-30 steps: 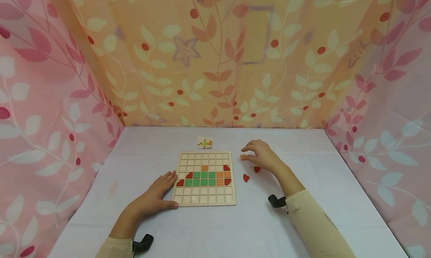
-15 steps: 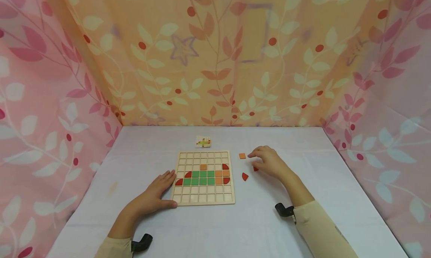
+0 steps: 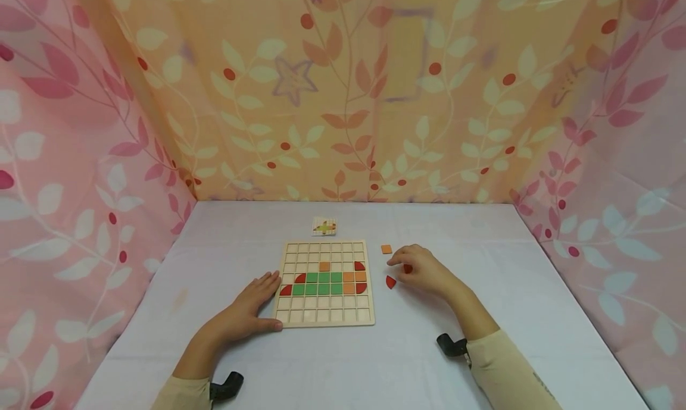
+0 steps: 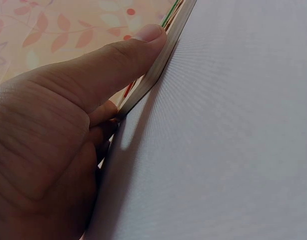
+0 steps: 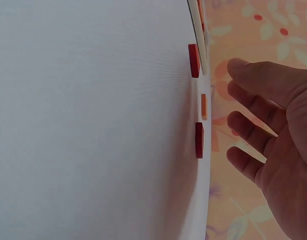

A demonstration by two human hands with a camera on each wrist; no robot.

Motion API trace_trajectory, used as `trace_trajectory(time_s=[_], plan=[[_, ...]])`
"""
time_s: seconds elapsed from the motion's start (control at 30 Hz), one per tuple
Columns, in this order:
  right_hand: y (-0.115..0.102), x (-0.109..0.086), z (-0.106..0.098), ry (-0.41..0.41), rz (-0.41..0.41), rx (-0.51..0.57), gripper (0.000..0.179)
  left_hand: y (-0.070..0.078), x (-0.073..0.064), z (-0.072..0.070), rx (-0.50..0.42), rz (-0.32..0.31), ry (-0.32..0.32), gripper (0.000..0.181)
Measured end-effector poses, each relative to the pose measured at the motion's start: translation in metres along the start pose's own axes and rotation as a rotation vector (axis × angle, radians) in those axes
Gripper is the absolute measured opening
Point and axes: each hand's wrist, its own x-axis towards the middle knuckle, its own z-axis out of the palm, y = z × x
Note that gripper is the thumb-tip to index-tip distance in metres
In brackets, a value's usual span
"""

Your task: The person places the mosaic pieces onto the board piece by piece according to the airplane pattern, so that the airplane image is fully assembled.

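My left hand [image 3: 248, 307] rests against the left edge of a wooden grid board [image 3: 327, 315], its thumb at the near corner and fingers along the side. Green squares [image 3: 324, 288], orange squares [image 3: 349, 288] and red quarter-round tiles [image 3: 359, 266] fill several cells of the board. My right hand [image 3: 423, 269] hovers to the right of the board over loose tiles, its fingers loosely bent with nothing between them. Around it on the table lie a loose orange square [image 3: 386, 249] and two red quarter-round tiles, the nearer red tile [image 3: 390, 282] and a partly covered red tile [image 3: 408, 269].
A small picture card [image 3: 324, 226] with a coloured grid pattern lies behind the board. The white-covered table [image 3: 343, 368] is enclosed by floral cloth [image 3: 343, 100] at the back and on both sides. A black wrist camera [image 3: 451, 345] sits below the right forearm.
My right hand has drawn away from the loose orange square, first rightward, then toward me over the red tiles. The left hand stays at the board, and the tiles look unmoved.
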Motion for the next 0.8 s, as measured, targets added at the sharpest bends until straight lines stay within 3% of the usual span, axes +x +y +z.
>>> trace_trajectory(time_s=[0.43, 0.8], plan=[[0.007, -0.001, 0.012, -0.082, -0.068, -0.025, 0.033, 0.002, -0.002, 0.0, -0.001, 0.0, 0.018, 0.112], [0.007, 0.001, 0.016, -0.099, -0.092, -0.058, 0.032, 0.001, -0.001, 0.0, 0.006, -0.004, 0.013, 0.112]])
